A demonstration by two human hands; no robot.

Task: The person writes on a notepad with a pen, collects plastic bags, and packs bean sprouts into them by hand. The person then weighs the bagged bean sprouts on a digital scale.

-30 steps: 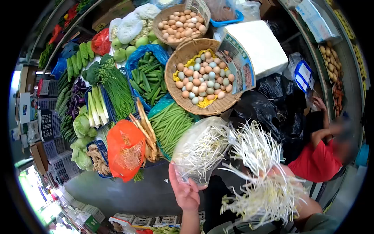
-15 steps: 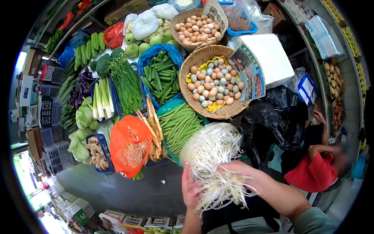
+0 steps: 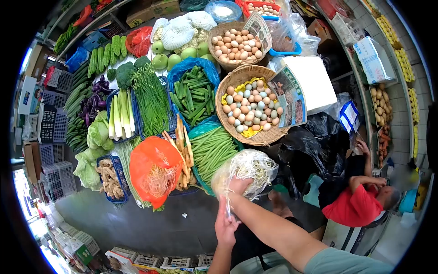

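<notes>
A clear plastic bag [image 3: 218,176] bulges with white bean sprouts [image 3: 255,170] in front of me, against the green beans [image 3: 212,150]. My right hand [image 3: 238,186] reaches into the bag's mouth among the sprouts; its fingers are hidden by plastic and sprouts. Just below, my left hand [image 3: 225,227] grips the bag's near edge with its fingers upright. An orange-red bag [image 3: 150,160] of thin pale sprouts lies to the left, beside long tan roots [image 3: 181,146].
Behind stand a basket of mixed eggs [image 3: 253,109], a second egg basket [image 3: 237,45] and a blue-lined heap of okra [image 3: 194,93]. Chives [image 3: 148,100], leeks [image 3: 121,116] and ginger [image 3: 109,180] fill the left. A person in red [image 3: 353,203] sits at right, near black plastic bags [image 3: 315,141].
The loose sprouts held between my hands are now in the clear bag. My right hand has moved left and forward into its mouth; my left hand has closed on its edge.
</notes>
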